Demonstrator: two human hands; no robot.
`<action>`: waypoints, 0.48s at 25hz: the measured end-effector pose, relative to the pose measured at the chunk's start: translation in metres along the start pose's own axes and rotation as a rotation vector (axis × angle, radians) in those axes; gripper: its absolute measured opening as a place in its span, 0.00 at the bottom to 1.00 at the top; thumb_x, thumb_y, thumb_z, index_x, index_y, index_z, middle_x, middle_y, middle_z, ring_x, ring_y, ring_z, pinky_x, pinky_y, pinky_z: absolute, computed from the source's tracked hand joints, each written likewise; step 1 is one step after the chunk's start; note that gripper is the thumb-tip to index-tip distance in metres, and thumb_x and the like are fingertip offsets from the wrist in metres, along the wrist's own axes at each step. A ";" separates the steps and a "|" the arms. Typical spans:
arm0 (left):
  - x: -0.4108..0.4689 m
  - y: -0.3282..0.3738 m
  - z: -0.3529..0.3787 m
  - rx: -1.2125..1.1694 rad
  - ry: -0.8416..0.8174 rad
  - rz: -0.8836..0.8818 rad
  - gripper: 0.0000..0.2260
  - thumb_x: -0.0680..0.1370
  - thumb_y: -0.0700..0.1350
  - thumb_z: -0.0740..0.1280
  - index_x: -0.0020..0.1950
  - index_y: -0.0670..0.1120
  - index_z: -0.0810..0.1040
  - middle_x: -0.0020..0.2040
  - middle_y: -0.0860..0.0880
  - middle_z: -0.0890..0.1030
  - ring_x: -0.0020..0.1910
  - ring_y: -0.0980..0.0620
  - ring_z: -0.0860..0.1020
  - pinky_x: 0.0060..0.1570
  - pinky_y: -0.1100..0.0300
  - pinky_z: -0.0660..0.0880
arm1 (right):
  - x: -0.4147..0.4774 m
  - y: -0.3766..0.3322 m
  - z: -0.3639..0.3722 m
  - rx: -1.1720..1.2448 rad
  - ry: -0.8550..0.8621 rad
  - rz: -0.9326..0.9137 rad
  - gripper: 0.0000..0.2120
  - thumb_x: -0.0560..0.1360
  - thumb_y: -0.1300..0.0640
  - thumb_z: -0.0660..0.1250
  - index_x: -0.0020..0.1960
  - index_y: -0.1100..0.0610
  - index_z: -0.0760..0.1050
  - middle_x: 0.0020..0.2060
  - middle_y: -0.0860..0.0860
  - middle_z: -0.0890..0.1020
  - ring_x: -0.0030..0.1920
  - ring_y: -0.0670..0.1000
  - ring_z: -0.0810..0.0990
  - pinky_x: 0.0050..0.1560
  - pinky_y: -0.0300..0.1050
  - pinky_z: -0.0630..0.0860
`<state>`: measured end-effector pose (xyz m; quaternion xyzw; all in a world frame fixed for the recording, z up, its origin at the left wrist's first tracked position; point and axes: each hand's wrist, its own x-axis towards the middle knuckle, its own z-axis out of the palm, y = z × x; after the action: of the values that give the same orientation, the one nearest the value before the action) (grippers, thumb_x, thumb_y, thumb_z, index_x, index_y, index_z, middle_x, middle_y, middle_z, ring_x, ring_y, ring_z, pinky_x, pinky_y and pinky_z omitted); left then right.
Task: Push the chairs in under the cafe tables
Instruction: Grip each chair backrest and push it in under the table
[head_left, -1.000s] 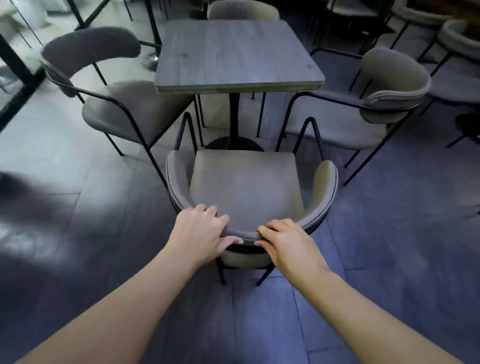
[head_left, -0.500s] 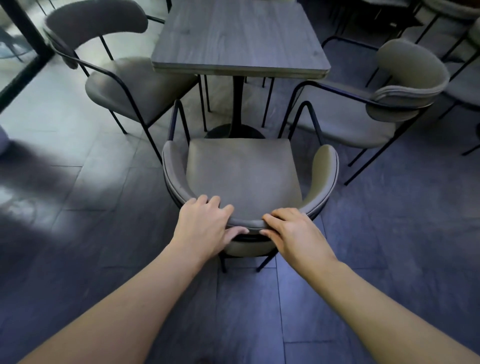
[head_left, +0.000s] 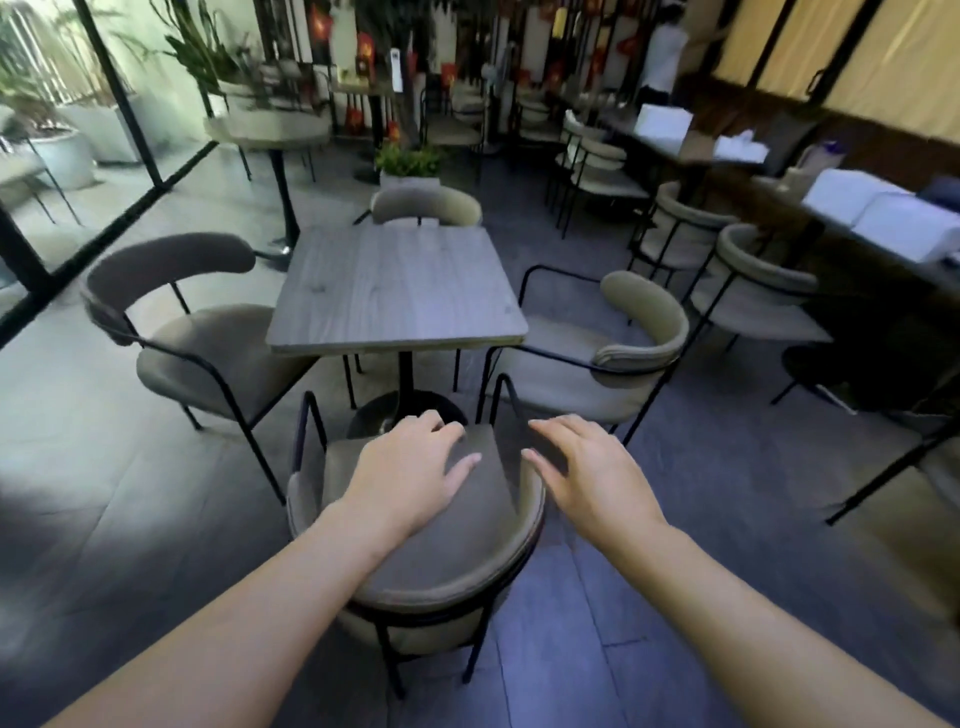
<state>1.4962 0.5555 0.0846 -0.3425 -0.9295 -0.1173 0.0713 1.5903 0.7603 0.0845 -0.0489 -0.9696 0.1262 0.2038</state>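
Grey wood-grain table (head_left: 397, 291), taupe chairs (head_left: 457, 551) on black frames, dark slate floor tiles (head_left: 727, 519).

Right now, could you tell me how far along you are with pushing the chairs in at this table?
Done: the far chair sits tucked against the table. In hand: the near chair, its seat entirely outside the table edge; the left hand and right hand hover open above it, gripping nothing. Left: the left chair and right chair, both angled and mostly out.
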 end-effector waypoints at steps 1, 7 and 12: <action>0.019 0.018 -0.026 -0.002 0.031 0.024 0.19 0.80 0.63 0.57 0.61 0.53 0.76 0.56 0.52 0.77 0.57 0.50 0.76 0.45 0.53 0.77 | 0.010 0.005 -0.030 -0.004 0.042 0.014 0.18 0.77 0.47 0.68 0.63 0.53 0.78 0.54 0.49 0.82 0.53 0.55 0.79 0.52 0.54 0.77; 0.113 0.125 -0.098 -0.053 0.046 0.108 0.18 0.80 0.61 0.59 0.60 0.51 0.75 0.55 0.50 0.76 0.59 0.46 0.75 0.45 0.52 0.73 | 0.047 0.080 -0.158 -0.063 0.153 0.095 0.18 0.77 0.46 0.67 0.63 0.52 0.78 0.55 0.49 0.82 0.55 0.55 0.79 0.54 0.53 0.77; 0.202 0.213 -0.077 -0.009 0.062 0.157 0.19 0.80 0.62 0.58 0.65 0.53 0.73 0.59 0.50 0.75 0.60 0.46 0.75 0.49 0.50 0.76 | 0.065 0.193 -0.211 -0.088 0.161 0.092 0.19 0.78 0.45 0.65 0.64 0.52 0.77 0.58 0.50 0.81 0.56 0.55 0.78 0.56 0.53 0.75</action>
<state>1.4868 0.8173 0.2377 -0.4108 -0.8965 -0.1259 0.1075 1.6259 1.0033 0.2451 -0.1122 -0.9514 0.0884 0.2728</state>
